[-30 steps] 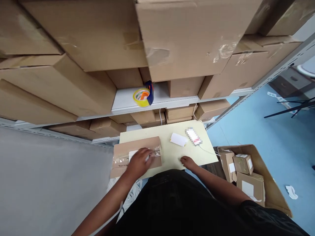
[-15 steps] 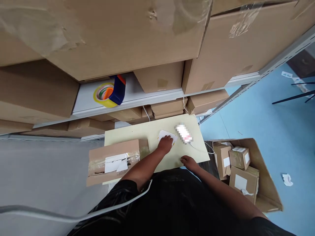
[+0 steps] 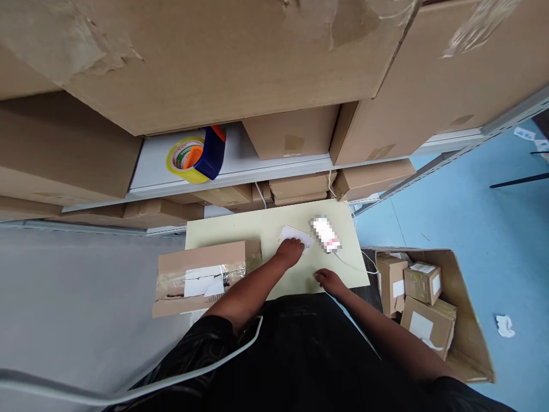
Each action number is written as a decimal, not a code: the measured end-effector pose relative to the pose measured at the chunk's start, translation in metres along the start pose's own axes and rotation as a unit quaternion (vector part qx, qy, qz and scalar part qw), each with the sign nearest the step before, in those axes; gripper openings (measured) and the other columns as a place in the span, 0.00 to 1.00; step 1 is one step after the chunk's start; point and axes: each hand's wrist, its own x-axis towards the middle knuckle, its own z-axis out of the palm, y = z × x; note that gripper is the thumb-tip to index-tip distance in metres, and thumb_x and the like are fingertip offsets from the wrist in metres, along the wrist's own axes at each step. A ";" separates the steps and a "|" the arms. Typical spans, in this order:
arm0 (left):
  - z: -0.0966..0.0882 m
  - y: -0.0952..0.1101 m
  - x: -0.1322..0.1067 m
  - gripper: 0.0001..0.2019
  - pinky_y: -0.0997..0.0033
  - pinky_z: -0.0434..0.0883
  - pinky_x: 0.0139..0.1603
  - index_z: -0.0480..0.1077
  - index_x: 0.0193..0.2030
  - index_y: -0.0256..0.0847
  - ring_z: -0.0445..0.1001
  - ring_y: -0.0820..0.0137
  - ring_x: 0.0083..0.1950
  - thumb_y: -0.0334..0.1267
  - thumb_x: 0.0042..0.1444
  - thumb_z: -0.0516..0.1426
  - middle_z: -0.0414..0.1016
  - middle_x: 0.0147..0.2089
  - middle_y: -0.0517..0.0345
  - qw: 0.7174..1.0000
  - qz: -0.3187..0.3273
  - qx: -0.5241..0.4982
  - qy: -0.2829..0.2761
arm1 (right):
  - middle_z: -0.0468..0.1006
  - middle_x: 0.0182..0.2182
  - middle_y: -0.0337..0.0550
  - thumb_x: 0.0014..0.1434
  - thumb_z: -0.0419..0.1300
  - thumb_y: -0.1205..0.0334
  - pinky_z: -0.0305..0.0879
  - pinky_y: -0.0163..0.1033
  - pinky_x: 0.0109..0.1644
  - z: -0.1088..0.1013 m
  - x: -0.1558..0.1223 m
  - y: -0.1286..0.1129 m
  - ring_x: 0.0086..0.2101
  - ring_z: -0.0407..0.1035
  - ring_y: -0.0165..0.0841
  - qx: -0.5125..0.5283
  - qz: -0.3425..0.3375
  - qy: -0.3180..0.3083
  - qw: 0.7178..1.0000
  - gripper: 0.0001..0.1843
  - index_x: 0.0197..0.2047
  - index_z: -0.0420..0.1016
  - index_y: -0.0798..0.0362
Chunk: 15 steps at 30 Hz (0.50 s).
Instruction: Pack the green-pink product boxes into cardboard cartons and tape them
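My left hand [image 3: 290,252] rests over a white card [image 3: 295,234] on the cream tabletop [image 3: 240,226]. Its fingers are bent over the card's near right part and cover it there; the far edge shows. Close to the table's front edge is my right hand [image 3: 328,280], its fingers curled in. Whether anything is inside them is hidden. A phone-like device [image 3: 326,233], blurred out, lies right of the card with a white cable running from it. On the table's left sits a taped cardboard box [image 3: 201,277] with a torn white label.
Shelves with large cartons [image 3: 240,63] rise in front and overhang the table. A tape dispenser [image 3: 199,157] with clear tape sits on the shelf [image 3: 257,166]. On the floor at right, an open carton [image 3: 469,320] holds several small boxes. A white cable [image 3: 180,377] crosses my left arm.
The view has shifted slightly. My left hand's fingers have curled more over the white card, which seems slightly turned. My right hand stays by the table's front edge.
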 end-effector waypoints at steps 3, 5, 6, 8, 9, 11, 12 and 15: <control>-0.001 -0.002 0.001 0.14 0.56 0.71 0.53 0.79 0.48 0.33 0.76 0.53 0.55 0.25 0.63 0.54 0.79 0.50 0.37 1.000 -0.010 -0.014 -0.007 | 0.84 0.41 0.45 0.66 0.56 0.51 0.69 0.41 0.48 0.002 0.004 -0.010 0.39 0.76 0.38 -0.001 -0.005 0.006 1.000 0.17 0.46 0.82 0.50; -0.001 -0.004 0.001 0.12 0.57 0.72 0.54 0.79 0.48 0.34 0.76 0.53 0.56 0.27 0.63 0.55 0.79 0.51 0.38 0.999 -0.016 -0.027 -0.010 | 0.84 0.41 0.45 0.66 0.56 0.51 0.69 0.41 0.48 0.002 0.007 -0.017 0.40 0.76 0.38 -0.004 -0.006 0.011 1.000 0.17 0.48 0.82 0.50; -0.001 -0.005 0.001 0.11 0.57 0.72 0.54 0.79 0.47 0.35 0.76 0.53 0.56 0.28 0.63 0.56 0.79 0.51 0.39 0.999 -0.020 -0.034 -0.011 | 0.83 0.41 0.45 0.66 0.57 0.51 0.69 0.41 0.48 0.002 0.008 -0.020 0.40 0.76 0.38 -0.005 -0.006 0.013 1.000 0.17 0.48 0.82 0.50; -0.002 -0.007 0.000 0.10 0.59 0.72 0.53 0.79 0.46 0.37 0.76 0.55 0.55 0.34 0.65 0.57 0.79 0.51 0.41 0.998 -0.035 -0.050 -0.009 | 0.83 0.41 0.45 0.66 0.57 0.52 0.69 0.41 0.48 0.001 0.009 -0.026 0.40 0.77 0.38 -0.011 -0.008 0.019 1.000 0.17 0.49 0.82 0.50; -0.005 -0.008 0.000 0.11 0.60 0.73 0.52 0.79 0.47 0.37 0.77 0.56 0.55 0.36 0.66 0.56 0.79 0.51 0.42 0.997 -0.046 -0.058 -0.005 | 0.83 0.41 0.46 0.66 0.57 0.53 0.69 0.41 0.48 0.001 0.010 -0.030 0.41 0.77 0.38 -0.015 -0.010 0.023 1.000 0.17 0.49 0.81 0.51; -0.012 -0.012 -0.002 0.13 0.62 0.73 0.52 0.78 0.49 0.38 0.77 0.57 0.54 0.39 0.68 0.54 0.79 0.53 0.43 0.994 -0.082 -0.070 0.013 | 0.83 0.42 0.47 0.67 0.57 0.54 0.68 0.41 0.49 0.000 0.010 -0.038 0.42 0.76 0.39 -0.025 -0.018 0.034 0.999 0.17 0.51 0.81 0.51; -0.018 -0.015 -0.004 0.14 0.62 0.73 0.52 0.78 0.51 0.38 0.78 0.57 0.54 0.39 0.69 0.52 0.79 0.53 0.43 0.992 -0.103 -0.071 0.024 | 0.83 0.44 0.47 0.67 0.57 0.55 0.68 0.42 0.51 -0.001 0.011 -0.043 0.44 0.76 0.40 -0.029 -0.025 0.041 0.998 0.17 0.53 0.80 0.51; -0.039 -0.031 -0.011 0.15 0.62 0.72 0.50 0.75 0.54 0.39 0.79 0.57 0.53 0.37 0.67 0.52 0.80 0.52 0.43 0.974 -0.195 -0.096 0.061 | 0.81 0.48 0.48 0.67 0.57 0.58 0.66 0.42 0.55 -0.001 0.012 -0.061 0.48 0.74 0.40 -0.065 -0.066 0.069 0.993 0.17 0.56 0.78 0.51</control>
